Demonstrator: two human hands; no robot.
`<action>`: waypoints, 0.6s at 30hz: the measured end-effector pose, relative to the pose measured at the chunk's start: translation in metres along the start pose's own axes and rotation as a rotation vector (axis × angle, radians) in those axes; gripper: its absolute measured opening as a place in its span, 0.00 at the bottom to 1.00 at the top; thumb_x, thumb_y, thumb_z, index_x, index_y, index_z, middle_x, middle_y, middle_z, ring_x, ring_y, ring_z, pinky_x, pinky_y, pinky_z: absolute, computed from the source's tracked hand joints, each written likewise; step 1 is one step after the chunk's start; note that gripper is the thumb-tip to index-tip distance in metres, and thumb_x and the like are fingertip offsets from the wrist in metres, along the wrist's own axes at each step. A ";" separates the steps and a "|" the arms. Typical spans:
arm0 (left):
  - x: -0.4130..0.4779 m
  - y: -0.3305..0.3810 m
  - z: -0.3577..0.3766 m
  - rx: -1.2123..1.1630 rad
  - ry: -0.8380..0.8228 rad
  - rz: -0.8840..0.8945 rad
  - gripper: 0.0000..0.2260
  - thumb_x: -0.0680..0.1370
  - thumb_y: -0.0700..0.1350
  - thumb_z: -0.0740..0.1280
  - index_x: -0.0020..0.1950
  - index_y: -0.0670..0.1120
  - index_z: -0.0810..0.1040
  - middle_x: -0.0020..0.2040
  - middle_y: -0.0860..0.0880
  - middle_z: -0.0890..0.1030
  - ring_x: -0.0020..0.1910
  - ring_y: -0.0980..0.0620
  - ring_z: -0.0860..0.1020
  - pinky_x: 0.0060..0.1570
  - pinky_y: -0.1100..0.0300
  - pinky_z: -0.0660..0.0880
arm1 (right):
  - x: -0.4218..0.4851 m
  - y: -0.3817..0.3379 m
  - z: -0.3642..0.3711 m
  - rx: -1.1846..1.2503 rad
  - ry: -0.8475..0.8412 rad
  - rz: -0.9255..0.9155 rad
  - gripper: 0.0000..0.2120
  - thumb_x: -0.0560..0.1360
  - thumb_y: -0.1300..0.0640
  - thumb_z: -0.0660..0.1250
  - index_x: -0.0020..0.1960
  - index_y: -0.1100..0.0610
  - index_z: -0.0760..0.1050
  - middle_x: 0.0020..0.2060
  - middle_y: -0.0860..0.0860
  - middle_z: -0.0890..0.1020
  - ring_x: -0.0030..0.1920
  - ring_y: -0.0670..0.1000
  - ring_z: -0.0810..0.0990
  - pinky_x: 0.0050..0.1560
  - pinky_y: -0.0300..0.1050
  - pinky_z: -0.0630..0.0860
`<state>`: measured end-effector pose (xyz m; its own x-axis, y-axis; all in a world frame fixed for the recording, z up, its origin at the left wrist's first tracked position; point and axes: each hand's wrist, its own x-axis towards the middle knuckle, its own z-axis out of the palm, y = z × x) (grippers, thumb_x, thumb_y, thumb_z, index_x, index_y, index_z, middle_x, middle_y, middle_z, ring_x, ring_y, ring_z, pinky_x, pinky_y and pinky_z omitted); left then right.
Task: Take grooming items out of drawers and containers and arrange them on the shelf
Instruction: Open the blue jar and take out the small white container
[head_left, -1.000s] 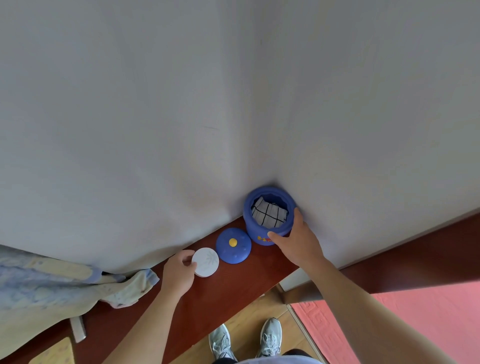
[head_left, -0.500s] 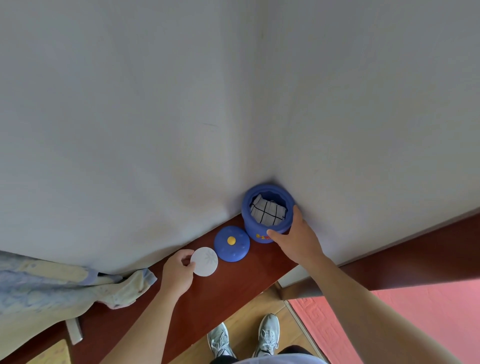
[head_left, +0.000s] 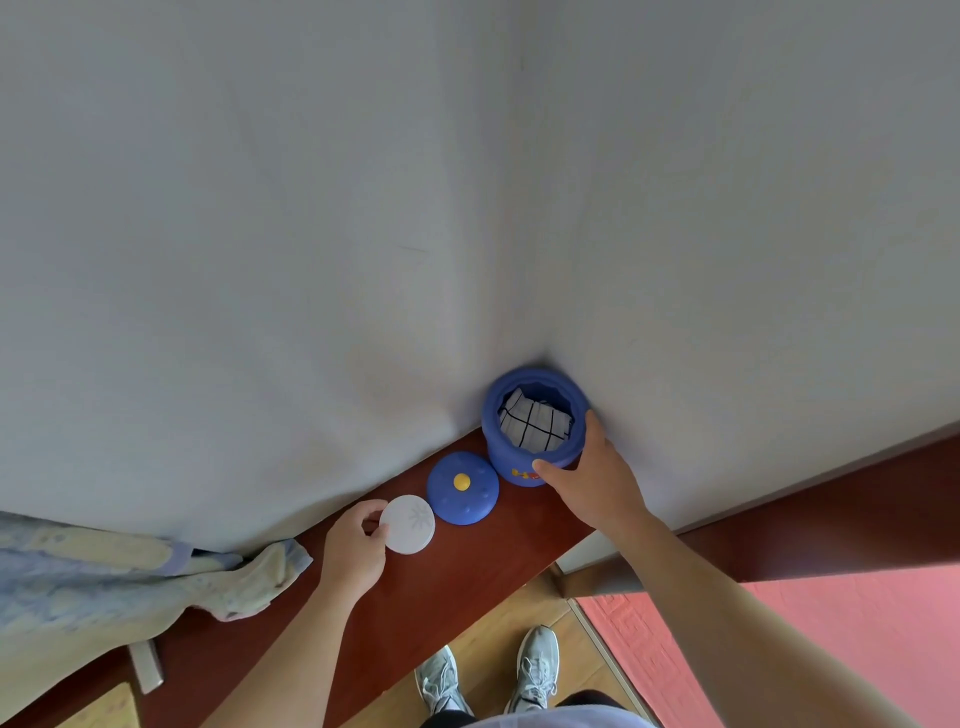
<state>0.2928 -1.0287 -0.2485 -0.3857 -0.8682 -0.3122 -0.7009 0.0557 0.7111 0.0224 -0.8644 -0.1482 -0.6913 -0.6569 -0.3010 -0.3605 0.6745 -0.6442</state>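
At the corner end of the red-brown shelf (head_left: 457, 587), against the walls, stands the open blue jar (head_left: 535, 428); the right hand (head_left: 592, 480) is clamped around its side. The blue lid (head_left: 462, 488) lies just beside it. The left hand (head_left: 353, 545) pinches the edge of a white round disc (head_left: 408, 524) lying near the shelf's front edge. A careless push may slide the disc off this edge. What lies under the checked cloth (head_left: 535, 423) in the jar is hidden.
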 end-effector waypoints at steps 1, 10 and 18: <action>0.000 0.000 0.000 0.005 0.001 -0.001 0.12 0.76 0.35 0.67 0.57 0.45 0.81 0.48 0.52 0.82 0.49 0.51 0.80 0.52 0.56 0.76 | 0.000 0.000 0.000 0.005 0.002 -0.002 0.48 0.72 0.40 0.71 0.80 0.51 0.45 0.74 0.53 0.66 0.70 0.54 0.70 0.64 0.49 0.72; -0.001 0.003 -0.001 0.004 0.008 -0.046 0.14 0.76 0.35 0.68 0.62 0.43 0.79 0.47 0.52 0.81 0.47 0.53 0.79 0.47 0.63 0.70 | -0.002 -0.001 -0.001 0.003 -0.002 -0.002 0.48 0.73 0.40 0.70 0.80 0.53 0.44 0.75 0.53 0.64 0.70 0.53 0.69 0.63 0.46 0.71; -0.004 0.015 -0.007 0.086 0.014 0.059 0.17 0.75 0.40 0.71 0.63 0.46 0.79 0.55 0.52 0.79 0.52 0.54 0.77 0.52 0.60 0.71 | -0.002 -0.003 0.000 0.004 -0.006 0.011 0.49 0.73 0.39 0.70 0.80 0.52 0.44 0.75 0.53 0.64 0.71 0.53 0.69 0.64 0.47 0.71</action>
<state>0.2881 -1.0283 -0.2320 -0.4196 -0.8690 -0.2624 -0.7267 0.1484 0.6707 0.0248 -0.8647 -0.1455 -0.6915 -0.6514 -0.3123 -0.3501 0.6803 -0.6439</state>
